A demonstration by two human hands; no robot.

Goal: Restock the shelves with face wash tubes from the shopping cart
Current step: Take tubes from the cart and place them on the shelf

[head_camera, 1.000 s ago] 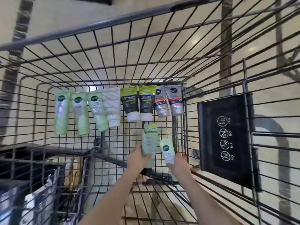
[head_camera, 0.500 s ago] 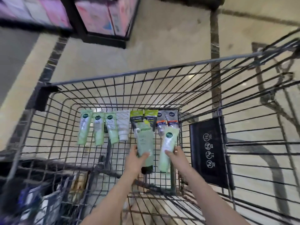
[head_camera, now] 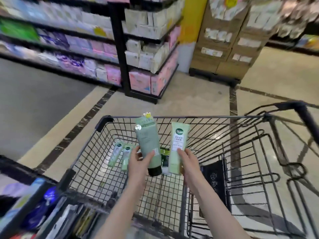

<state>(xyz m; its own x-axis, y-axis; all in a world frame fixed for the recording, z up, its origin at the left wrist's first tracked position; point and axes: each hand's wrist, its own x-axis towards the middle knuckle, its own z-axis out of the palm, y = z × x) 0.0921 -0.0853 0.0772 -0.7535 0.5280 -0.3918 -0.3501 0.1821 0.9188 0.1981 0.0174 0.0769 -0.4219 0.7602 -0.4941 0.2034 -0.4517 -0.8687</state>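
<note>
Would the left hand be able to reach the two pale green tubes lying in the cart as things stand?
Probably not yet: the left hand already grips a dark green tube. The path down to the pale green tubes in the cart looks open otherwise.

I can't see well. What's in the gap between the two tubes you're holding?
In the head view, between the dark green tube and pale green tube: cart wire, with darker tubes below.

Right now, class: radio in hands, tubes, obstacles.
Left hand grips dark green tube. Right hand grips pale green tube. Both above cart. Nothing blocking.
</note>
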